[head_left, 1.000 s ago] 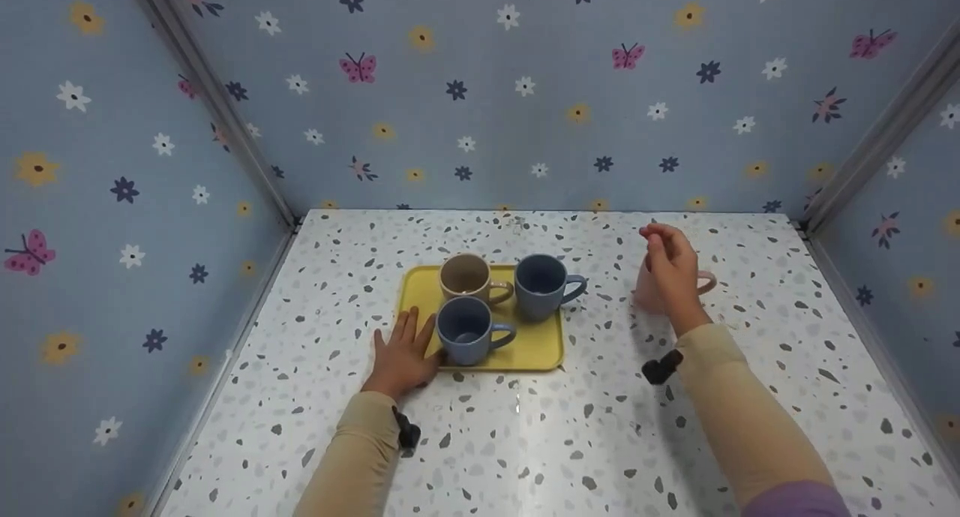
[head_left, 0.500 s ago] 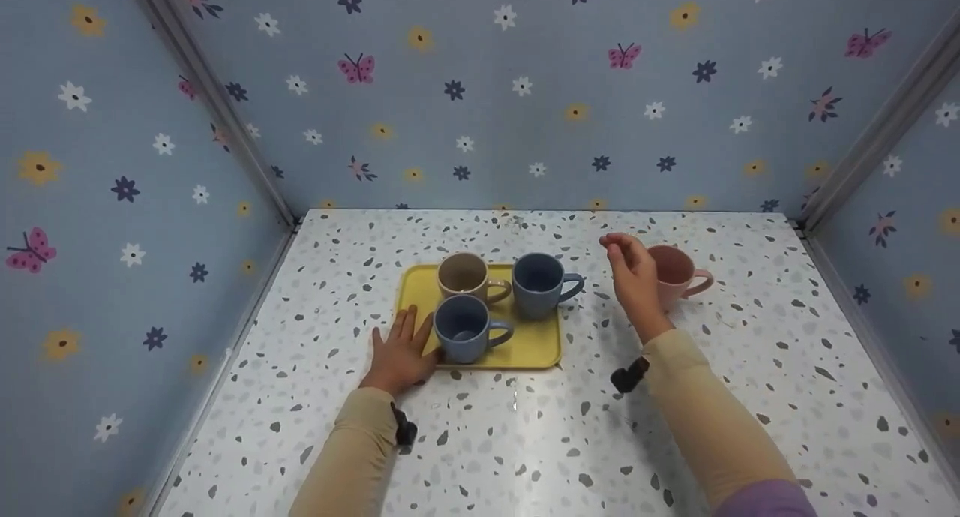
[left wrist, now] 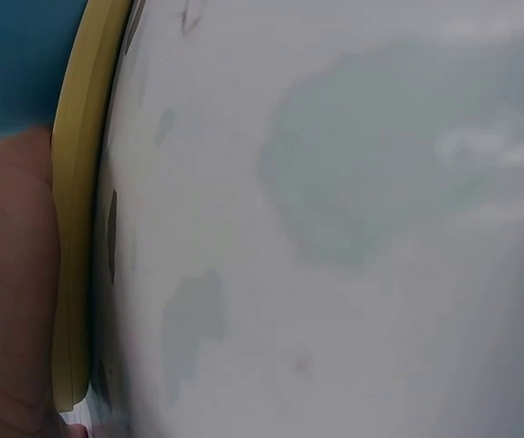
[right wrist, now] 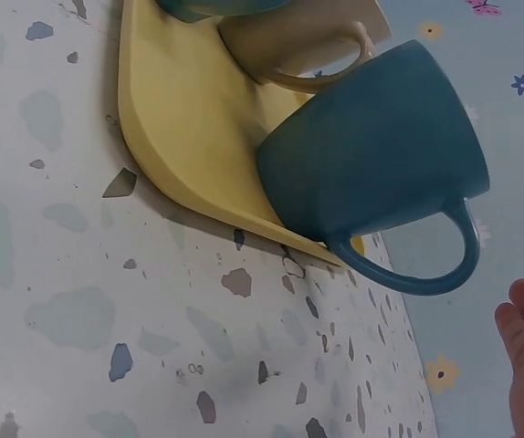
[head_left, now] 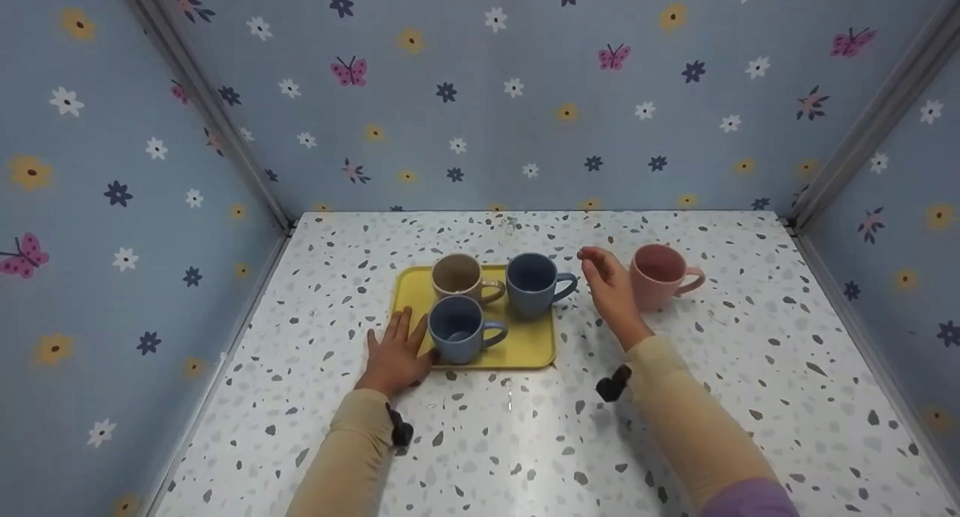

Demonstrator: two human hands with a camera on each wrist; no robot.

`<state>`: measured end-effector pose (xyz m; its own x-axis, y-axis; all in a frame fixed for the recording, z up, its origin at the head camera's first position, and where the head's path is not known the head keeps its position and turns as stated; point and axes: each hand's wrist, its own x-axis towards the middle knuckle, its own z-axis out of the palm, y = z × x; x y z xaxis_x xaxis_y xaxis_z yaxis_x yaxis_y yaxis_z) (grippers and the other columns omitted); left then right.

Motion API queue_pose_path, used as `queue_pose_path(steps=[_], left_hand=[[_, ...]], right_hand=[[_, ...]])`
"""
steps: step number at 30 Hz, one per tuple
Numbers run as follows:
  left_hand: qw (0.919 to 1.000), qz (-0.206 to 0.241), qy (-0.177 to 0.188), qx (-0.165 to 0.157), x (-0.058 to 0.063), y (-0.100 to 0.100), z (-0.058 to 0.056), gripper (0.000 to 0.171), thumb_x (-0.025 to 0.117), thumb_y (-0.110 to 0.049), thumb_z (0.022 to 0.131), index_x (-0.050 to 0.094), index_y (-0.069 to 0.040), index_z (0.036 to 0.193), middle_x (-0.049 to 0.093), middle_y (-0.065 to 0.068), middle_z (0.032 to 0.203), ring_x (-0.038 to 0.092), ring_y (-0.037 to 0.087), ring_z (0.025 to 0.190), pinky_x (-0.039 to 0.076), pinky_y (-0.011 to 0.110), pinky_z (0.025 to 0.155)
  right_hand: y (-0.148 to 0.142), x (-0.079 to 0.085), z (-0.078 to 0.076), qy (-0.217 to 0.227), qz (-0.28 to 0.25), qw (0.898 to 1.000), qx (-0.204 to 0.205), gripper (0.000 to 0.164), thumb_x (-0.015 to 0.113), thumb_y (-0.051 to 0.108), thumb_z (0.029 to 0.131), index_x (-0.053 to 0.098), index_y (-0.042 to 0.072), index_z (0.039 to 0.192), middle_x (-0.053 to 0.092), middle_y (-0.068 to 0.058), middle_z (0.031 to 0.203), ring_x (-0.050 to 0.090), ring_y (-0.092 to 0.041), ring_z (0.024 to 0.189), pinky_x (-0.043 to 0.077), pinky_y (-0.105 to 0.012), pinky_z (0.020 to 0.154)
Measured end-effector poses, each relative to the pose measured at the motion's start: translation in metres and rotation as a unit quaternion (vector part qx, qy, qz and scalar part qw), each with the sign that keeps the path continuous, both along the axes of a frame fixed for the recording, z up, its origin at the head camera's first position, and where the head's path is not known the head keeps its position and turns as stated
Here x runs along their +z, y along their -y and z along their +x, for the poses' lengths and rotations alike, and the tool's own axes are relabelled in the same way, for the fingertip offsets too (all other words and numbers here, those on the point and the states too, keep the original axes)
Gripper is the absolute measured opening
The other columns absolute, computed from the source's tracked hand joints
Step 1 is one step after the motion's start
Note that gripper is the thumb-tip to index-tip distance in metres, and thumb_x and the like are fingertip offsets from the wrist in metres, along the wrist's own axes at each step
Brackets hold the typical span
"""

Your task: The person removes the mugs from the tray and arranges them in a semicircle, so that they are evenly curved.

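Note:
My left hand (head_left: 394, 358) rests with spread fingers over the left edge of a yellow tray (head_left: 529, 352). Its thumb lies by the base of the front blue mug (head_left: 455, 337); the left wrist view shows the hand against the tray's rim (left wrist: 79, 182). Two more mugs stand upright on the tray: a beige mug (head_left: 456, 277) behind and a second blue mug (head_left: 531, 288) at the right, its handle (right wrist: 426, 283) facing right. My right hand (head_left: 611, 288), holding nothing, hovers between that blue mug's handle and a pink mug (head_left: 654, 281), fingers loosely bent.
The pink mug stands on the speckled white table (head_left: 480, 442), right of the tray, handle to the right. Flower-patterned walls (head_left: 480, 89) enclose the table at the back and on both sides, with grey metal posts (head_left: 202, 97) at the corners.
My right hand has moved left, away from the pink mug, which now shows fully, toward the right-hand blue mug. My left hand stays at the tray; the mugs stay in place.

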<state>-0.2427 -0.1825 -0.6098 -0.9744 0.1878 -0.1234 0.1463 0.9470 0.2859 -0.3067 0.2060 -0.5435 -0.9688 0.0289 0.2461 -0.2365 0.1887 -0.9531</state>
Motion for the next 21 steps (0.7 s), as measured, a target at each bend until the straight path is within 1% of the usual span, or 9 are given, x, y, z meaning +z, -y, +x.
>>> queue_pose_path(steps=[2,5,9,12,15,18,21], left_hand=[[1.0000,0.001,-0.006,0.000,-0.001,0.000,0.000,0.073,0.042,-0.054,0.101,0.024,-0.021,0.162,0.008,0.015,0.169,0.004,0.035,0.156,0.001,0.074,0.114],[0.9999,0.001,-0.016,0.001,-0.004,0.000,0.000,0.073,0.043,-0.055,0.100,0.025,-0.021,0.162,0.010,0.015,0.169,0.005,0.035,0.156,0.002,0.074,0.113],[0.9998,0.004,-0.018,0.000,-0.006,0.000,0.003,0.074,0.043,-0.056,0.100,0.026,-0.020,0.162,0.011,0.016,0.169,0.006,0.036,0.155,0.002,0.074,0.113],[0.9999,0.004,-0.013,0.002,-0.005,0.000,0.006,0.074,0.043,-0.057,0.100,0.025,-0.020,0.162,0.010,0.016,0.169,0.005,0.036,0.155,0.002,0.074,0.113],[0.9999,-0.002,-0.012,0.005,-0.002,0.000,0.007,0.073,0.043,-0.057,0.101,0.025,-0.021,0.162,0.011,0.015,0.169,0.005,0.035,0.156,0.002,0.073,0.114],[0.9996,-0.001,-0.029,0.000,0.000,0.000,0.006,0.072,0.044,-0.055,0.101,0.029,-0.018,0.161,0.015,0.017,0.168,0.009,0.036,0.155,0.005,0.074,0.113],[0.9993,-0.001,-0.037,-0.005,0.004,-0.001,0.005,0.071,0.045,-0.054,0.101,0.031,-0.017,0.160,0.017,0.018,0.167,0.012,0.037,0.155,0.007,0.074,0.113]], right_hand=[[0.001,-0.002,0.000,0.012,0.007,1.000,0.008,0.040,0.054,0.022,0.106,0.054,-0.001,0.139,0.061,-0.017,0.134,0.054,-0.025,0.130,0.041,-0.041,0.110],[0.004,-0.005,0.000,0.032,0.022,0.999,0.019,0.042,0.054,0.026,0.106,0.053,0.003,0.141,0.060,-0.014,0.137,0.052,-0.024,0.134,0.039,-0.041,0.113],[0.009,-0.012,-0.001,0.047,0.020,0.998,0.030,0.042,0.054,0.022,0.106,0.051,0.002,0.143,0.058,-0.016,0.139,0.050,-0.026,0.135,0.040,-0.042,0.113],[0.014,-0.018,-0.003,0.053,0.010,0.998,0.040,0.042,0.054,0.018,0.106,0.050,-0.003,0.143,0.056,-0.022,0.141,0.050,-0.030,0.135,0.039,-0.044,0.113],[0.019,-0.023,-0.005,0.065,0.004,0.997,0.044,0.042,0.053,0.016,0.106,0.050,-0.004,0.142,0.056,-0.022,0.140,0.051,-0.030,0.133,0.040,-0.044,0.112],[0.022,-0.028,-0.007,0.079,0.021,0.996,0.044,0.040,0.051,0.017,0.107,0.051,-0.004,0.142,0.057,-0.020,0.139,0.053,-0.029,0.129,0.043,-0.043,0.108],[0.025,-0.030,-0.009,0.099,0.034,0.994,0.039,0.037,0.050,0.018,0.108,0.054,0.000,0.140,0.059,-0.017,0.134,0.055,-0.028,0.123,0.046,-0.042,0.102]])
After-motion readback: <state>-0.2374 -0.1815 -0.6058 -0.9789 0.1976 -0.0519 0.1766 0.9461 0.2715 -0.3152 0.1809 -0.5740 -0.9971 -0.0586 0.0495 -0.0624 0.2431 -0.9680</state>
